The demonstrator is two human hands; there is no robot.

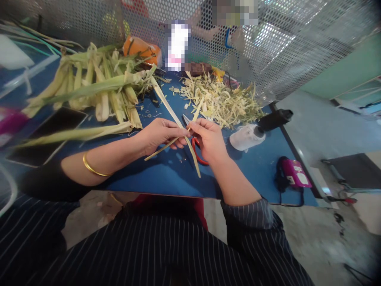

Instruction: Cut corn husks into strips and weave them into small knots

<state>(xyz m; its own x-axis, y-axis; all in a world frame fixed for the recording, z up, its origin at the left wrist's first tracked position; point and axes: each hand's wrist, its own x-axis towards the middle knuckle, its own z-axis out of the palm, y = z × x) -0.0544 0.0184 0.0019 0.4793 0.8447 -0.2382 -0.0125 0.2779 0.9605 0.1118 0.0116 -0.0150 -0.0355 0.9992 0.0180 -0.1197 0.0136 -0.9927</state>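
Note:
My left hand (165,134) pinches a long, pale strip of plant stalk (166,101), which slants from the far side of the table down toward its front edge. A thinner plant strip (159,151) crosses it, and my right hand (210,139) is closed on this one near the crossing. The fingertips of both hands almost meet there. Scissors with red handles (195,153) are under my right hand, partly hidden by it; whether that hand also holds them I cannot tell.
Pale green stalks (102,81) are heaped at the left, beside a dark flat panel (52,137). A pile of shreds (220,99) is at the back, before a perforated metal screen (166,12). On the right are a white thread cone (247,137) and a magenta box (296,173).

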